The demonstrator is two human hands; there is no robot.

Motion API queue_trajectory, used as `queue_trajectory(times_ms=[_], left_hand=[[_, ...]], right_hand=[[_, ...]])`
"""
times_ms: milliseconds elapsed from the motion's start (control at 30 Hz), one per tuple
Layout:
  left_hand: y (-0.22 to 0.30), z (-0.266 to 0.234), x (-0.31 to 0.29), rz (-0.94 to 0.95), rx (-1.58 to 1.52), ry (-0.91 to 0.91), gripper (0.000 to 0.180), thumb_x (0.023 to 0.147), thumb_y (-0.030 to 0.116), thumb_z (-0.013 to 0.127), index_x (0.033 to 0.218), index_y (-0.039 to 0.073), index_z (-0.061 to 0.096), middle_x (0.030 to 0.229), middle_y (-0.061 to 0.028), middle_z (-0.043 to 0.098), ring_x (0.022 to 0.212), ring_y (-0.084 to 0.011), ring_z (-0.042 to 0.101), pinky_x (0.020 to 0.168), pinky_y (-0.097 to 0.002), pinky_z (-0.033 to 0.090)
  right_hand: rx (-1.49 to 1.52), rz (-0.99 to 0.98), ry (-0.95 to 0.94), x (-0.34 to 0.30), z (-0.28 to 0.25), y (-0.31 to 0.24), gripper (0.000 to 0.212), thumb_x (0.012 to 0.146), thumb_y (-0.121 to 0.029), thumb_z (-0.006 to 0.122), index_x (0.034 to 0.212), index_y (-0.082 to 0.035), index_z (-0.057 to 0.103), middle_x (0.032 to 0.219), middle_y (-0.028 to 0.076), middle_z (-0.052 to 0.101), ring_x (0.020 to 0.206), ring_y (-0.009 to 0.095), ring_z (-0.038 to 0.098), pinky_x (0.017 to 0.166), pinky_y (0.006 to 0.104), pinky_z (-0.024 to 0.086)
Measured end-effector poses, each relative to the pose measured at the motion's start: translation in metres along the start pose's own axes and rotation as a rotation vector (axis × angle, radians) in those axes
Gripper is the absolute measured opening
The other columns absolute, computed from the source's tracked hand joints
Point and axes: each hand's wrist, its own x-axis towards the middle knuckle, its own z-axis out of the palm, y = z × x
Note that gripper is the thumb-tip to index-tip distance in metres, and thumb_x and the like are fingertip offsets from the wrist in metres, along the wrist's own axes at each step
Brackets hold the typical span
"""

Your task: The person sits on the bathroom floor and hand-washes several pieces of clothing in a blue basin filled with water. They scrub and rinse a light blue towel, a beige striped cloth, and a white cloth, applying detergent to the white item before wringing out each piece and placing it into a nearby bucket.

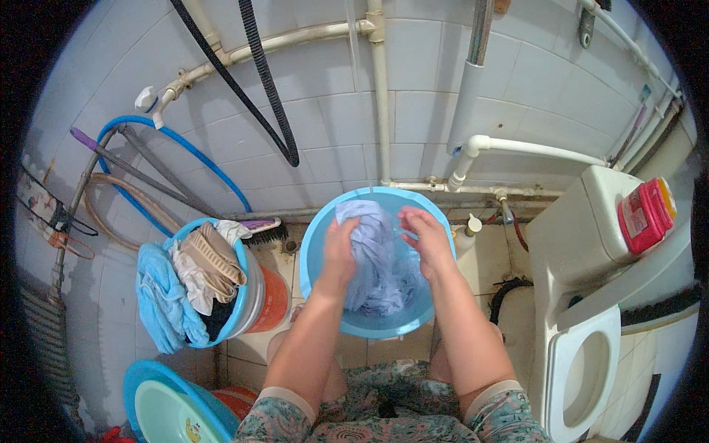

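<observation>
A light-blue basin [314,244] with water in it stands on the floor in front of me. My left hand [340,247] is closed on a wet, pale blue-violet garment [373,240], lifted partly above the water. Its lower folds hang down into the basin. Over the basin's right side is my right hand [425,235], its fingers apart and curved toward the garment, with nothing visible in them. The garment's exact kind cannot be made out.
At left, a bucket [269,295] is heaped with clothes and a blue towel [159,295]. Nested basins [159,376] sit below it. A scrubbing brush [264,230] and a pump bottle [466,235] flank the basin. The toilet [583,251] is at right; pipes [380,111] line the tiled wall.
</observation>
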Motion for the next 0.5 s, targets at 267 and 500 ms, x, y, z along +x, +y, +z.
queue_trajectory(times_ms=[267, 500], left_hand=[[0.026, -0.004, 0.000, -0.258, -0.620, -0.163, 0.031, 0.080, 0.018, 0.042, 0.101, 0.000, 0.055, 0.103, -0.0147, 0.059, 0.094, -0.0285, 0.057, 0.090, -0.0411, 0.041], [0.038, -0.019, 0.003, -0.259, -0.690, -0.050, 0.030, 0.080, 0.018, 0.041, 0.099, -0.001, 0.055, 0.104, -0.0143, 0.059, 0.097, -0.0288, 0.056, 0.091, -0.0421, 0.040]], right_hand=[[-0.040, 0.150, 0.105, 0.020, 0.001, 0.037, 0.057, 0.081, -0.040, 0.056, 0.125, -0.006, 0.040, 0.128, 0.008, 0.042, 0.116, 0.019, 0.037, 0.100, 0.0336, 0.022], [-0.069, 0.059, -0.102, 0.016, 0.003, 0.032, 0.039, 0.081, -0.022, 0.057, 0.116, -0.006, 0.051, 0.107, 0.004, 0.056, 0.099, 0.017, 0.049, 0.088, 0.0326, 0.036]])
